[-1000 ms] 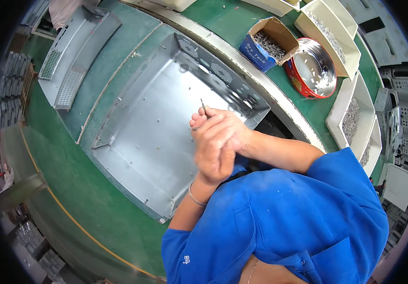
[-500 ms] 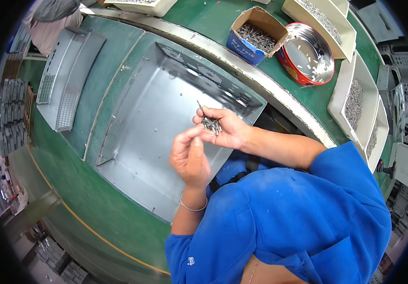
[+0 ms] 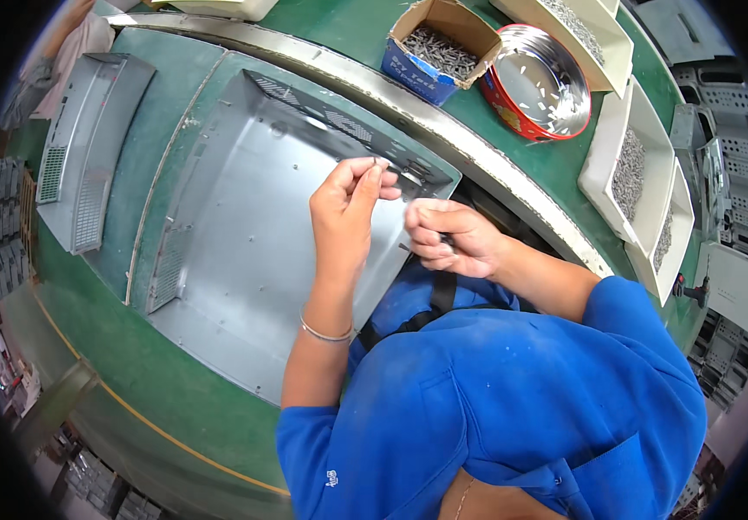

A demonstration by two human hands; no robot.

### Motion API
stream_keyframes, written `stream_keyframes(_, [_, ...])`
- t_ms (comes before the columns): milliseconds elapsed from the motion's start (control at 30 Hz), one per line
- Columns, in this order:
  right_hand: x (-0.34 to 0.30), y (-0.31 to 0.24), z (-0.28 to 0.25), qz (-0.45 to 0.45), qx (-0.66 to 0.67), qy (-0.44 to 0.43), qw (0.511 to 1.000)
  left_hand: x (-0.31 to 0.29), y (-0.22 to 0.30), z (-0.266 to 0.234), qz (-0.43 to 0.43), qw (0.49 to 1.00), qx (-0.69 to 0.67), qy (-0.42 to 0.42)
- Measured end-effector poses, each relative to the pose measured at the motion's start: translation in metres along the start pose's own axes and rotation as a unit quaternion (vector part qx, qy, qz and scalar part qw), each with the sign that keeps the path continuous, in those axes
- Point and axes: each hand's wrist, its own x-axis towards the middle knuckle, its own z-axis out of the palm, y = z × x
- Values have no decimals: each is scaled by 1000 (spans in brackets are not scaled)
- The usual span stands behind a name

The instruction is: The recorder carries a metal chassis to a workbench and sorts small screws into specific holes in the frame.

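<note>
Metal pins (image 3: 447, 240) at right of a grey case (image 3: 257, 234).
Left hand (image 3: 346, 201) pinches one over it; right hand (image 3: 459, 238) curls around others.

From afar, I'm seeing the right hand (image 3: 462, 232) half-hiding bits (image 3: 448, 240) by the metal box (image 3: 244, 269), the left hand (image 3: 345, 201) pinching something (image 3: 379, 162) too tiny to tell.

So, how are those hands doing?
Left hand: pinching tiny piece over metal case. Right hand: curled around dark piece. Left forearm: partly hiding case.
</note>
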Motion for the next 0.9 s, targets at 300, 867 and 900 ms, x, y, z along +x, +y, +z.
stream_keyframes(300, [-27, -4, -33, -94, 159, 78, 980, 30, -54, 5, -66, 979, 195, -6])
stream_keyframes(867, [-18, -3, -34, -77, 174, 102, 976, 44, -38, 4, 48, 903, 428, 2])
stream_keyframes(900, [-18, -3, -33, -76, 177, 102, 976, 44, -37, 4, 44, 904, 426, 3])
